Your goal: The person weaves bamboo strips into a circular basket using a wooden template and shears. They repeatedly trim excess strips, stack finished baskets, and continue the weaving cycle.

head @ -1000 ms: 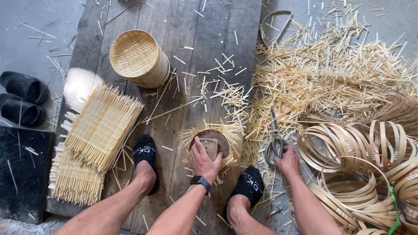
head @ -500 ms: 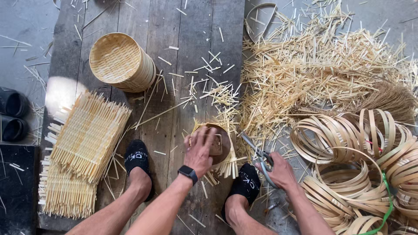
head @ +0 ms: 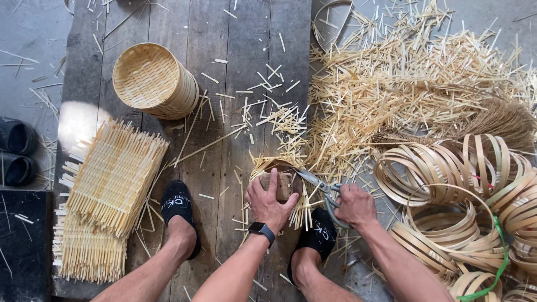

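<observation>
The left hand (head: 272, 204) is pressing down on a small wooden block (head: 282, 185), fingers curled over its top and pinning it inside a little round woven mat (head: 279, 173) whose loose strip ends are sticking out all around. The mat is lying on the plank floor (head: 235, 84) between the person's two feet, just ahead of the right foot in a black slipper (head: 316, 237). The right hand (head: 355, 206) is closed around the handles of a pair of scissors (head: 320, 185), and the blades are pointing left, reaching the right edge of the mat beside the block; whether they are parted cannot be told.

Cut strip ends are lying scattered close around the mat, and a big heap of trimmings (head: 403, 84) is spreading just behind and to the right, crowding the scissors' side. Further right, a pile of bent hoops (head: 458, 184) is sitting near the right forearm, some tied with a green band (head: 500, 251). On the left, well apart, a stack of flat woven mats (head: 106, 196) is lying beside the left foot (head: 178, 215), and a finished round basket (head: 154, 81) is resting on its side beyond it. A pair of dark shoes (head: 17, 151) is standing at the far left edge.
</observation>
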